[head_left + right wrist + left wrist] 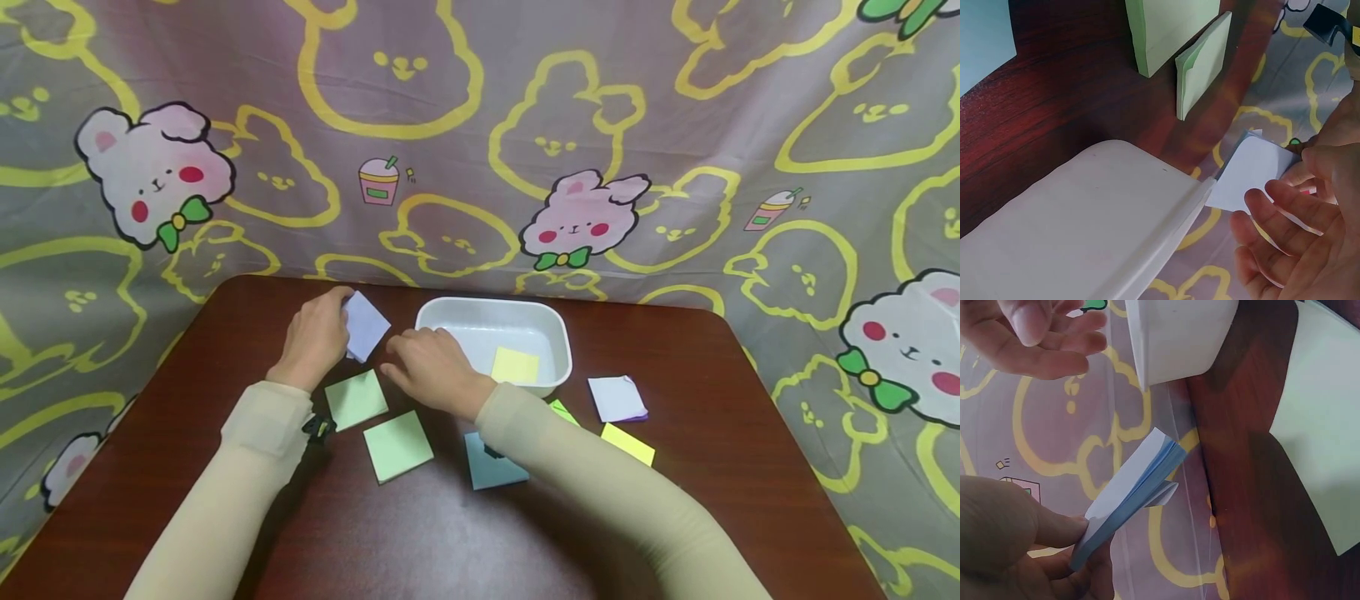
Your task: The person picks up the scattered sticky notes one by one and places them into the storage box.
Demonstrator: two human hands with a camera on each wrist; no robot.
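My left hand pinches a pale blue sticky-note pad between thumb and fingers, raised above the table's far left part. In the left wrist view the pad is seen edge-on, with a folded sheet sticking out from its underside. Over the left end of a white plastic tray hovers my right hand. Its fingers are loosely bent with nothing between them, close to the pad but apart from it in the right wrist view. A yellow sticky note lies inside the tray.
Two light green pads lie in front of my left hand. A teal pad is partly under my right forearm. Right of it are a bright green piece, a yellow pad and a white-and-purple pad. A patterned curtain hangs behind the table.
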